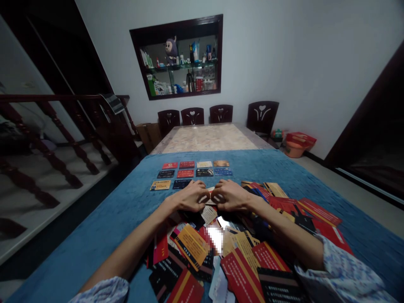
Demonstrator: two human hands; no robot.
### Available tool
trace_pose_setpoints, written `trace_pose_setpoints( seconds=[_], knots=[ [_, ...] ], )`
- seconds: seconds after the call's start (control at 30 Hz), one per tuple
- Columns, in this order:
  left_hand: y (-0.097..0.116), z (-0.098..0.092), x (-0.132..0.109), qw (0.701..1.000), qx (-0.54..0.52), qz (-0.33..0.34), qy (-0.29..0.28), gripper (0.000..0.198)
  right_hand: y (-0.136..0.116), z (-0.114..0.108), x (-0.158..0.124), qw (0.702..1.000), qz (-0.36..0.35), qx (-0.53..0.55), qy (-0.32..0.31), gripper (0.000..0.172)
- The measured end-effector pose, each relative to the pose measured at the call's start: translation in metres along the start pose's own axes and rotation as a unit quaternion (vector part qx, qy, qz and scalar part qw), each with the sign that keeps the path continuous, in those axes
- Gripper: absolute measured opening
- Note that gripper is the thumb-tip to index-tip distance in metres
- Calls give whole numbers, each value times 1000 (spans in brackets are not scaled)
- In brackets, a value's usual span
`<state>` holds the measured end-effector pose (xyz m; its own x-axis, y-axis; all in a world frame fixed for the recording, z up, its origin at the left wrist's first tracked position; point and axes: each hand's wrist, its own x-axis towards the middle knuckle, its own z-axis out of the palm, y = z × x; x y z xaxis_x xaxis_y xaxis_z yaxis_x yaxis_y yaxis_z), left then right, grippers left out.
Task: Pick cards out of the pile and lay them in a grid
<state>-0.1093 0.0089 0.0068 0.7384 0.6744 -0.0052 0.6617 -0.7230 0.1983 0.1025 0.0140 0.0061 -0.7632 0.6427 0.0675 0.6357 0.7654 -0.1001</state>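
My left hand (189, 197) and my right hand (229, 195) meet over the blue cloth (94, 235), fingers curled, both pinching one pale card (211, 196) between them. Beneath my forearms lies a loose heap of cards (221, 256) in red, black, yellow and white. Beyond my hands, a neat grid of cards (192, 172) lies in three rows. The nearest row holds a yellow card (160, 185) and a dark one (181, 184).
Past the cloth the marble tabletop (208, 139) runs to several dark chairs (221, 113) by the wall. A wall niche (181, 57) holds bottles and a plush toy. A wooden stair railing (63, 126) stands left; a red basin (298, 143) sits on the floor at the right.
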Motion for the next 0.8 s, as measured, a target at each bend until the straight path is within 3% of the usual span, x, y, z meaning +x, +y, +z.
trace_pose_setpoints(
  seconds=[0.27, 0.47, 0.8],
  knots=[
    [-1, -1, -1, 998, -38, 3, 39, 26, 12, -4, -3, 997, -16, 71, 30, 26],
    [-11, 1, 3, 995, -70, 20, 65, 27, 20, -7, -7, 994, 13, 85, 61, 25],
    [-26, 16, 11, 986, -78, -22, 145, 23, 43, 12, -1, 989, 71, 90, 95, 22]
  ],
)
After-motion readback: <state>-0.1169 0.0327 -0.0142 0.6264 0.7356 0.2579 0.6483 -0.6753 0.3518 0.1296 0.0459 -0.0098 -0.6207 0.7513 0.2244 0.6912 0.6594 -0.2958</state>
